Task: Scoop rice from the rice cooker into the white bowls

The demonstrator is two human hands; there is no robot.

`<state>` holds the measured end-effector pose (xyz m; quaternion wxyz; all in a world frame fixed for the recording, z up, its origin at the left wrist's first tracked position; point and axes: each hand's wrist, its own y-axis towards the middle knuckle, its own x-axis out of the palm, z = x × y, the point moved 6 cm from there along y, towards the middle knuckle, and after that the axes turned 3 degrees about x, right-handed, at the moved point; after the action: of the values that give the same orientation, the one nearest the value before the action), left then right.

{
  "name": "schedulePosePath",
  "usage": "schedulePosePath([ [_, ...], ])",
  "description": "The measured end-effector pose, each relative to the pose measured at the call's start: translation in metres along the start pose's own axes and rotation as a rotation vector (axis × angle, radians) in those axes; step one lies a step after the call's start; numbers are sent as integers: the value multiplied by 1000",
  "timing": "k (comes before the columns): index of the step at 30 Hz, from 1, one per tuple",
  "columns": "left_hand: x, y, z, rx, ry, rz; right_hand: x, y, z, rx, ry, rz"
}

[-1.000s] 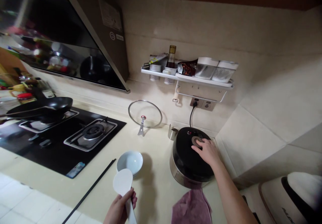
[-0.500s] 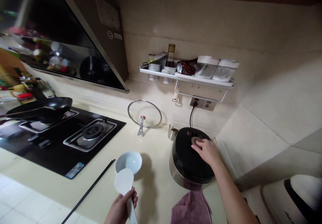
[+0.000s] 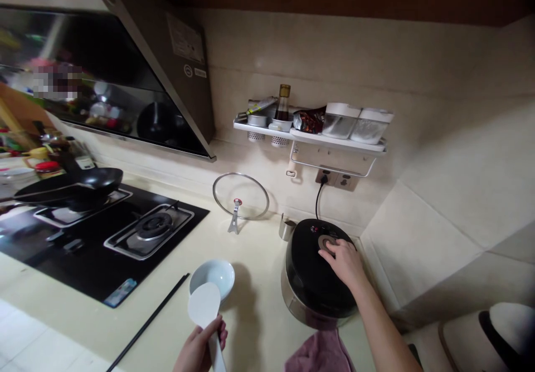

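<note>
My left hand [image 3: 202, 345] is closed around the handle of a white rice paddle [image 3: 204, 303], its flat head raised in front of a pale blue bowl [image 3: 221, 274] on the counter. On the closed black lid of a rice cooker [image 3: 311, 272], my right hand [image 3: 345, 260] rests with fingertips on the round grey-brown button [image 3: 326, 243]. The thumb is apart from the fingers, and nothing is held there. A purple cloth [image 3: 320, 354] lies at the cooker's front.
Left of the bowl lie long black chopsticks [image 3: 150, 322]. Farther left, a gas stove [image 3: 90, 255] carries a black wok [image 3: 71, 188] under the range hood [image 3: 167, 104]. A glass lid [image 3: 251, 194] stands by the wall, beneath a loaded shelf [image 3: 267, 130]. A small metal cup [image 3: 286, 229] sits beside the cooker.
The view has tilted slightly upward, so the scene sits a little lower. Both hands keep nearly the same places, and the cooker lid is still closed.
</note>
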<state>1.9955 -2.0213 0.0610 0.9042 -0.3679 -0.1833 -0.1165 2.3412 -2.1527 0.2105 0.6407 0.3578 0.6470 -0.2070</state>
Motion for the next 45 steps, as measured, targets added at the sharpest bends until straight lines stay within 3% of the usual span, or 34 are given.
schedulePosePath([
  [23, -11, 5, -10, -8, -19, 56, -3, -1, -4, -26, -38, 31],
  [32, -2, 5, -12, -4, -2, 1, -2, -1, -2, -16, -17, 18],
  [38, -1, 4, -18, 3, 128, -49, 1, 3, 1, 18, 63, 17],
  [42, 16, 15, -36, -11, 190, -173, 1, 9, -2, 25, 94, -11],
  [45, 49, 40, -63, -84, 153, -242, 0, 11, -6, 38, 32, -31],
])
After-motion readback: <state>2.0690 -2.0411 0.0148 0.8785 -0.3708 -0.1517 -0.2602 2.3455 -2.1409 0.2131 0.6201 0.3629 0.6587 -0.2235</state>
